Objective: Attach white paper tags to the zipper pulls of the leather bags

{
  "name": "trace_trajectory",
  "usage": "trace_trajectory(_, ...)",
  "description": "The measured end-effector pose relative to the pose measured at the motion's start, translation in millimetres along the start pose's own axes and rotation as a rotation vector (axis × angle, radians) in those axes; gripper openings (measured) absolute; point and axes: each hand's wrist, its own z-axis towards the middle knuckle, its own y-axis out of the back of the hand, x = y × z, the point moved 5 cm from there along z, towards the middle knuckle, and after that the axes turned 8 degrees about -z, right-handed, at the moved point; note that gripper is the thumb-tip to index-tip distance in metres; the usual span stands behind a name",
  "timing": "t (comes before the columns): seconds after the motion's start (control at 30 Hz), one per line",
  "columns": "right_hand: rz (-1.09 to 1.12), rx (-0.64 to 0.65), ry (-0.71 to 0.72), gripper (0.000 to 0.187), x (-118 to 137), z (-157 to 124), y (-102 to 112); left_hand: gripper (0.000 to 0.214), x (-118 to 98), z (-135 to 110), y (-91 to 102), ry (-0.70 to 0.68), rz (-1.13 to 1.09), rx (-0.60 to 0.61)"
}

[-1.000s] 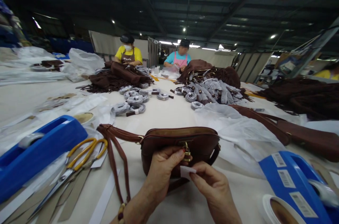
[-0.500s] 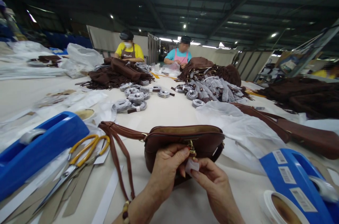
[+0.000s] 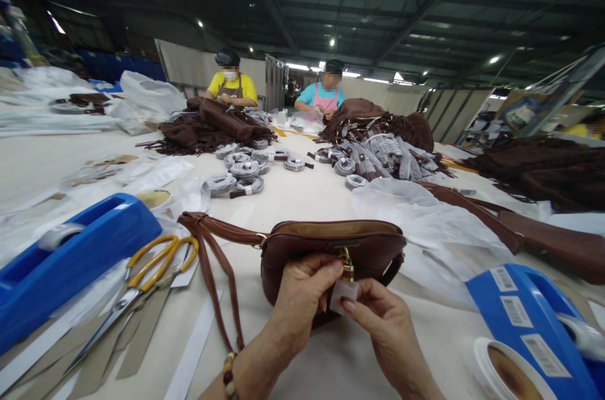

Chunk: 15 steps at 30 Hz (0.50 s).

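Note:
A brown leather handbag (image 3: 331,239) stands on the table before me, its strap (image 3: 231,286) trailing off to the left. My left hand (image 3: 302,299) is closed at the bag's front, thumb and fingers pinching the gold-coloured metal pull (image 3: 348,266) that hangs there. Just below the metal, a small translucent white piece of film or paper (image 3: 344,297) is pinched between thumb and fingers of my right hand (image 3: 385,318). The piece lies close to the left fingertips; whether they touch it I cannot tell.
Yellow-handled scissors (image 3: 142,286) and a blue tape dispenser (image 3: 80,255) lie left. Another blue dispenser (image 3: 515,318) and a round tub (image 3: 508,371) stand right. Plastic film (image 3: 425,223), wrapped straps (image 3: 246,170) and brown bags (image 3: 212,129) lie beyond. Two people work at the far side.
The white piece now shows flatter and wider below the metal pull. Both hands keep their grips, and the whole scene has shifted slightly in view.

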Motion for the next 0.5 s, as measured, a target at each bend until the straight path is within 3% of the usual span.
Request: trace_trajectory(0.5,0.027,0.027,-0.023,0.019,1.3,3.9,-3.9,0.017,-1.4,0.1,-0.2,0.005,-0.013,-0.012)
